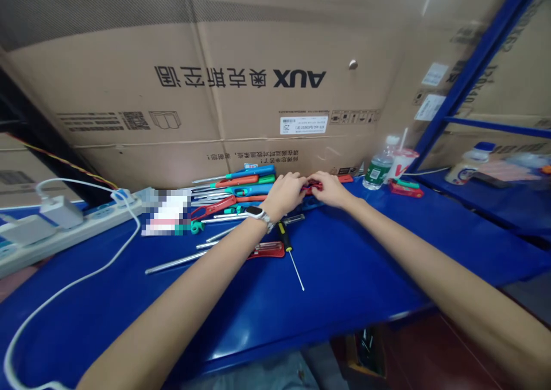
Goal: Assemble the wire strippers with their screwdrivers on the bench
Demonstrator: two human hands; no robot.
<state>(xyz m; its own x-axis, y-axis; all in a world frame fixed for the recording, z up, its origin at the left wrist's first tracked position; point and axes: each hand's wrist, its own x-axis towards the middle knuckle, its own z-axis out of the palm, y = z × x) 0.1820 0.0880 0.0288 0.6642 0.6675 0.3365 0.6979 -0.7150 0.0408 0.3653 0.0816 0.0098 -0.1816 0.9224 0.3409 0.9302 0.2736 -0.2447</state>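
My left hand, with a watch on its wrist, reaches to the back of the blue table with curled fingers. Close beside it, my right hand is closed too. Between them both hands grip a small red thing, mostly hidden by the fingers. By my left hand lies a pile of long-necked lighters with blue, orange, green and red handles. In front of my hands rests a screwdriver with a black and yellow handle. A red-handled lighter lies partly behind my left forearm.
Along the back stands a large cardboard box. A water bottle, a cup with a straw and a red packet are at right. A power strip with a white cable lies left. A metal rod lies front left.
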